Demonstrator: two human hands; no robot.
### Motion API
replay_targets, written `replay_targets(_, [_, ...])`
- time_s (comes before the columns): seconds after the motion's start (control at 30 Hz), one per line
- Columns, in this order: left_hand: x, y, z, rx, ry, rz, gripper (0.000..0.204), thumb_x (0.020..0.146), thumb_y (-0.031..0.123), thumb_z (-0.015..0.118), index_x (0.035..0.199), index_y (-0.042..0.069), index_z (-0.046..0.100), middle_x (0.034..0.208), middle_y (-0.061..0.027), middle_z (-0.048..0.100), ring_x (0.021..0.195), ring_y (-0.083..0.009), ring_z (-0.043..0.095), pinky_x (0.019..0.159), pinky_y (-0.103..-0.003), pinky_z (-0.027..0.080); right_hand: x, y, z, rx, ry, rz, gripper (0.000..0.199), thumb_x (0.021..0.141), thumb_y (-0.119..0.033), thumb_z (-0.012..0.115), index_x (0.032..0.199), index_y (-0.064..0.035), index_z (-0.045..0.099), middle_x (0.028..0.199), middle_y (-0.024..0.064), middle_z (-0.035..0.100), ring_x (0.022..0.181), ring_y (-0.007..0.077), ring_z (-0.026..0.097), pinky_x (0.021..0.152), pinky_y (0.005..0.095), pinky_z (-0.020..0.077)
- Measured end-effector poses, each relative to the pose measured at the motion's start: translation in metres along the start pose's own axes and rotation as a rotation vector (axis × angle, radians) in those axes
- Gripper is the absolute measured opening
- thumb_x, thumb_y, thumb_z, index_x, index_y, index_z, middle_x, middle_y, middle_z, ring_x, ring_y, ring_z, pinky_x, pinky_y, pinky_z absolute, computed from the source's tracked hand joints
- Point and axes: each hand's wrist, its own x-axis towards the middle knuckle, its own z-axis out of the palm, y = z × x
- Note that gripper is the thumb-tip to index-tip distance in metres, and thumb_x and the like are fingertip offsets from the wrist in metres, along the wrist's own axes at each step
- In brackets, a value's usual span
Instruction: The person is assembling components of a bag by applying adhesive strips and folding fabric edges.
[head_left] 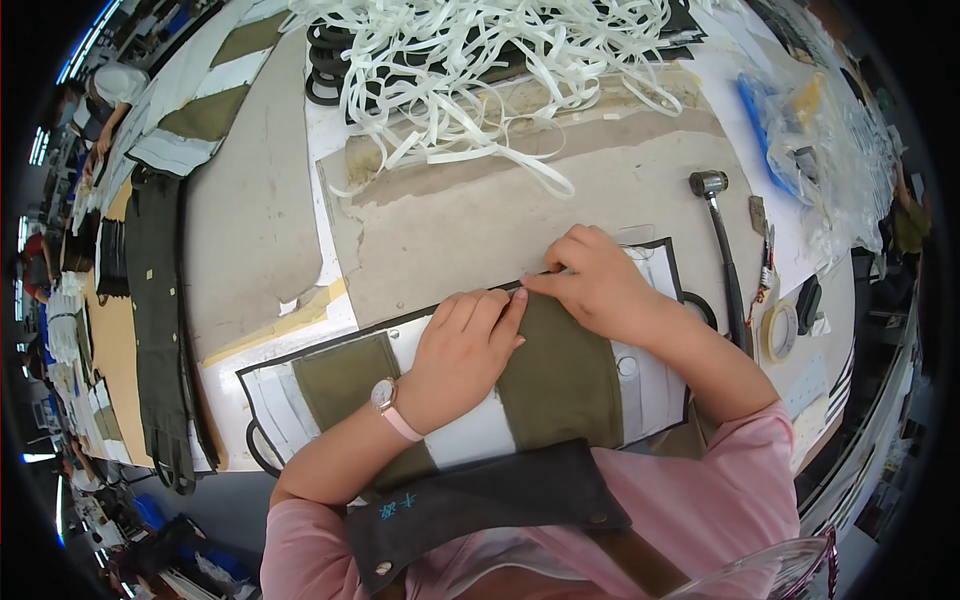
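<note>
1. While both hands work at one spot, the panel of olive and white cloth lies flat under the fingers, its dark edging running below the fingertips.

2. The left hand has its fingers close together, laid over this edging; I cannot tell if they grip underneath. It would be good to press here evenly, so that the cloth does not slide.

3. The right hand has thumb and curled forefinger that look clamped on the edging, just beside the left fingertips. A light pinch should be enough, I think; a strong pull may wrinkle the edge.

4. Because the two hands nearly meet, it seems better to work in short lengths and to check that the edging lies straight on both sides of the fingers.

5. The hammer lies to the right of the right fingers, and the pile of white ribbons is beyond both hands. Both are apart from the fingers, so the elbows should stay low and not sweep there.

6. The dark flap, on the near side of the fingers, could catch the panel; better to hold it back.
</note>
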Motion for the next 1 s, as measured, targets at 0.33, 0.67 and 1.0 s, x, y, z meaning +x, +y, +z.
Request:
replay_targets(0.33, [0.016,0.008,-0.004,0.084,-0.103,-0.032,0.061,0.081,0.029,0.072,0.137,0.013,0.057,0.104,-0.0088,0.050,0.096,-0.0241,0.051,0.084,-0.036,0.043,-0.001,0.013,-0.017,0.187,-0.092,0.249,0.014,0.077,0.003,0.066,0.089,-0.0028,0.061,0.091,0.0110,0.056,0.089,0.0319,0.054,0.079,0.0399,0.0466])
replay_targets(0.67, [0.016,0.007,-0.001,0.068,-0.090,-0.064,0.058,0.080,0.029,0.074,0.134,0.015,0.060,0.101,-0.0077,0.049,0.093,-0.0228,0.051,0.080,-0.036,0.042,-0.015,0.011,-0.019,-0.004,-0.070,0.012,0.022,0.072,0.001,0.067,0.094,-0.0027,0.064,0.095,0.0076,0.057,0.092,0.0278,0.054,0.080,0.0365,0.0476])
replay_targets(1.0, [0.015,0.012,-0.005,0.255,-0.133,-0.155,0.049,0.083,0.018,0.070,0.125,-0.003,0.059,0.105,-0.0108,0.055,0.094,-0.0243,0.055,0.083,-0.036,0.045,-0.021,0.004,-0.019,-0.319,-0.123,-0.182,0.028,0.075,-0.009,0.065,0.102,-0.0028,0.067,0.093,0.0058,0.054,0.093,0.0242,0.054,0.081,0.0351,0.0484])
